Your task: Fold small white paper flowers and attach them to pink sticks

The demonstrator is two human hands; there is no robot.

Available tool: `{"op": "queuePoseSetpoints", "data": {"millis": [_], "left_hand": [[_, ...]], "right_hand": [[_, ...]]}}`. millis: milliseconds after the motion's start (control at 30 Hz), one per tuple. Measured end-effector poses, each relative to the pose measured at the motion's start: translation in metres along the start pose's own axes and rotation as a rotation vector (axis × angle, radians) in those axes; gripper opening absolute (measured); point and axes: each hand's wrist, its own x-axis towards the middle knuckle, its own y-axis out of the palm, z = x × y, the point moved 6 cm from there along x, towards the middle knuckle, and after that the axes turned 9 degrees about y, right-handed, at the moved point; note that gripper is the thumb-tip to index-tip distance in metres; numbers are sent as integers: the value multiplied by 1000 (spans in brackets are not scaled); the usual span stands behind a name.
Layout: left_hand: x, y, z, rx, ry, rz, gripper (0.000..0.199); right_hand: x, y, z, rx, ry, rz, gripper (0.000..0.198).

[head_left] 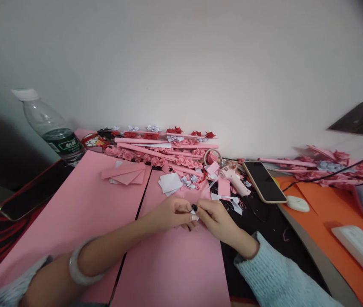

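Left hand (175, 210): pinches white paper (194, 214), fingers curled in
Right hand (214, 218): pinches same piece, opposite side
White paper: sits between both hands, over pink sheet (175, 268)
Glue gun (235, 180): lies beside pale-edged phone (264, 182)

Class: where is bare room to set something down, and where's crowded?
Bare: the left pink paper sheet, between fanned pink paper slips and left forearm; the right pink sheet, nearer than left hand and right hand. Crowded: pink paper flowers along the grey wall.
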Motion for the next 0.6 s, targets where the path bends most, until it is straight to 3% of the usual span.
{"op": "queuePoseSetpoints", "data": {"millis": [200, 333, 467, 600], "left_hand": [[2, -5, -4, -24, 31, -63, 27], [4, -10, -5, -87, 71, -103, 28], [1, -7, -8, 71, 74, -74, 28], [-3, -3, -11, 218, 54, -16, 29]], "right_hand": [[2, -3, -3, 19, 2, -35, 34], [1, -5, -2, 23, -21, -86, 21], [0, -9, -4, 12, -29, -175, 15], [-1, -8, -4, 38, -25, -163, 16]]}}
